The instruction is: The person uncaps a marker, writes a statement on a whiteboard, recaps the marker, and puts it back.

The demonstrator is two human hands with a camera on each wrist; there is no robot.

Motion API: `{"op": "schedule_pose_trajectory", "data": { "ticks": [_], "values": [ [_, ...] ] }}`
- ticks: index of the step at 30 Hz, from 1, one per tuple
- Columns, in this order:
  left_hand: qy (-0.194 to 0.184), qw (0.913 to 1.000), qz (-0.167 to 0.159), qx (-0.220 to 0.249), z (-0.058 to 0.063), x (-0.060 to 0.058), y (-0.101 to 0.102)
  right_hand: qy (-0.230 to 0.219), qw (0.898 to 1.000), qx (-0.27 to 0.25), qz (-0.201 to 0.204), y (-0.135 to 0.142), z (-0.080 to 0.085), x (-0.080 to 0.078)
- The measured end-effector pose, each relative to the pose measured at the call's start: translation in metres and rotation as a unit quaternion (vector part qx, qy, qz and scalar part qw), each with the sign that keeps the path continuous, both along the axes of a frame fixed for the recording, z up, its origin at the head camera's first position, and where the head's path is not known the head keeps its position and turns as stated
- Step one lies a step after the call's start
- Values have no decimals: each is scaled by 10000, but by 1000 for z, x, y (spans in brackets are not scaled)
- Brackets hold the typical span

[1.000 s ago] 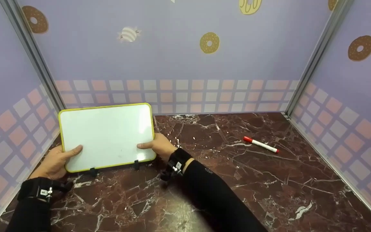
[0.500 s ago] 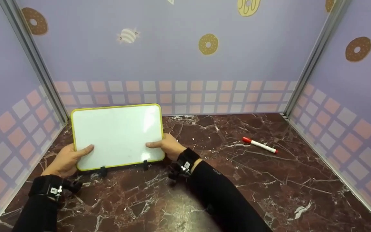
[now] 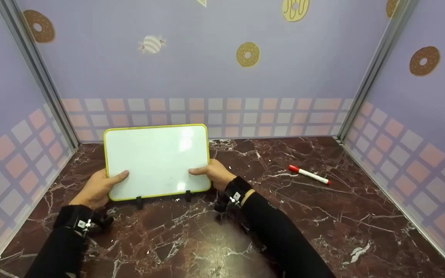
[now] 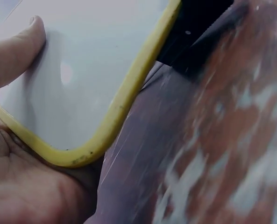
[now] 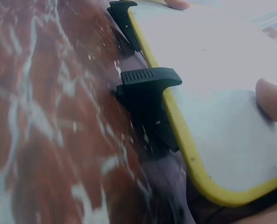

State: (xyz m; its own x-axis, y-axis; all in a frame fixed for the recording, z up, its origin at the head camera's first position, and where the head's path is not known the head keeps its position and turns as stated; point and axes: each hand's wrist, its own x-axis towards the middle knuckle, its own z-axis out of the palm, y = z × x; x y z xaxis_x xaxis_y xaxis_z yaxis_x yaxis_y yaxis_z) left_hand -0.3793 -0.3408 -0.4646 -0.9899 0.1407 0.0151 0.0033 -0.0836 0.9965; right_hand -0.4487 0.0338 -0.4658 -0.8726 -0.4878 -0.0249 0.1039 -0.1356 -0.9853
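You've brought the board rightward, nearer the marker; it's now over the worktop, left of centre. Your left hand and right hand grasp its sides with their fingers, so both remain occupied.

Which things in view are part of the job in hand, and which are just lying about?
In hand:
- yellow-framed whiteboard, held at its sides by the left hand and right hand
- two black clips on its lower edge

Lying about:
- red-capped white marker on the marbled tabletop, apart from both hands; possibly needed, but unused now
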Motion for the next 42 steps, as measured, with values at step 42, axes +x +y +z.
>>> {"op": "schedule_pose_trajectory", "data": {
  "ticks": [42],
  "values": [
    [-31, 9997, -44, 254, -7, -34, 117, -220, 9994, -151, -212, 112, -2, -15]
  ]
}}
